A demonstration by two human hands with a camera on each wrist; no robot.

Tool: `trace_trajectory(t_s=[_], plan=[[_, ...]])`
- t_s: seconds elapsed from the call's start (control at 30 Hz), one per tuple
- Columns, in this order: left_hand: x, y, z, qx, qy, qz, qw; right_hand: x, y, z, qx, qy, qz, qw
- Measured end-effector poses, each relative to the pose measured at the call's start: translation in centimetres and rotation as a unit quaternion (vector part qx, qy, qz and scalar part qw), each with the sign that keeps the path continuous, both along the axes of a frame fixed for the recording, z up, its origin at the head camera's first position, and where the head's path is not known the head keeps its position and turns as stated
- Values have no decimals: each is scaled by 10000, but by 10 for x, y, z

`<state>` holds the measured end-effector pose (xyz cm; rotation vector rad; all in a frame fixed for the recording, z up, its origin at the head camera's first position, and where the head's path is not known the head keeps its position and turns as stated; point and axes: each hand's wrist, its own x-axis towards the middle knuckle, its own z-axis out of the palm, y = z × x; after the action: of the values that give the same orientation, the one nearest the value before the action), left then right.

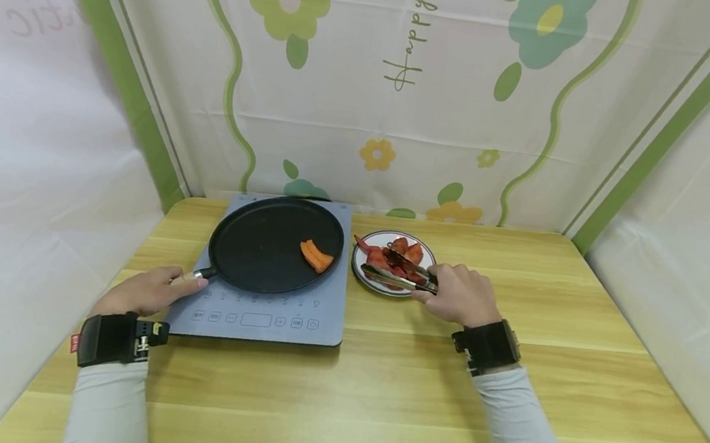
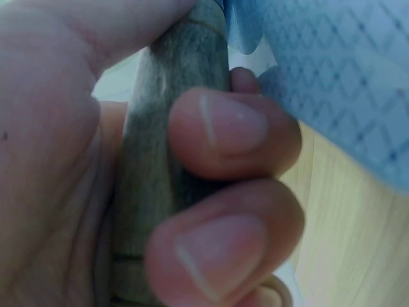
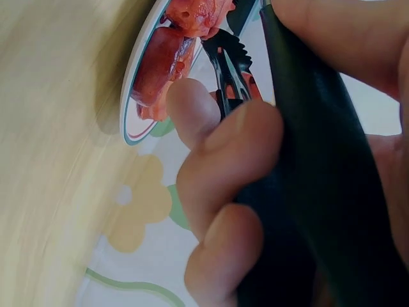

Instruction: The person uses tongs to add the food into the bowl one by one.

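My left hand [image 1: 149, 288] grips the handle [image 2: 169, 128] of a flat black frying pan [image 1: 268, 245], its fingers wrapped around the wood-look grip. One orange, ridged piece of food [image 1: 316, 256] lies at the right side of the pan. In my right hand [image 1: 465, 295] is a pair of tongs [image 1: 397, 279] with dark handles [image 3: 307, 128] and metal ends. The tong ends stand apart over a small white plate [image 1: 374, 238] with a dark rim. Several glossy red food pieces [image 3: 161, 64] lie on this plate, partly hidden behind the tongs.
The pan sits on a grey-blue induction cooktop [image 1: 325, 319] with its touch controls along the front. Plate and cooktop stand side by side on a wooden table [image 1: 374, 411]. A flower-patterned cloth [image 1: 341, 104] hangs behind, with white cloth walls on both sides.
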<state>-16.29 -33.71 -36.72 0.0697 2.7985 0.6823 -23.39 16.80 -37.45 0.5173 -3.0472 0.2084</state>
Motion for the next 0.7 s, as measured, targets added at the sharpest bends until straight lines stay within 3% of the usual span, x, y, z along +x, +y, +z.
trace_trajectory(t_s=[0.23,0.7], plan=[[-1,-1,-1,-37,31,35,10000,1,3,1,122,91,74,9999],[2,3,0,-54,82,152,9998,8,17,-13,269,843,480,9949]])
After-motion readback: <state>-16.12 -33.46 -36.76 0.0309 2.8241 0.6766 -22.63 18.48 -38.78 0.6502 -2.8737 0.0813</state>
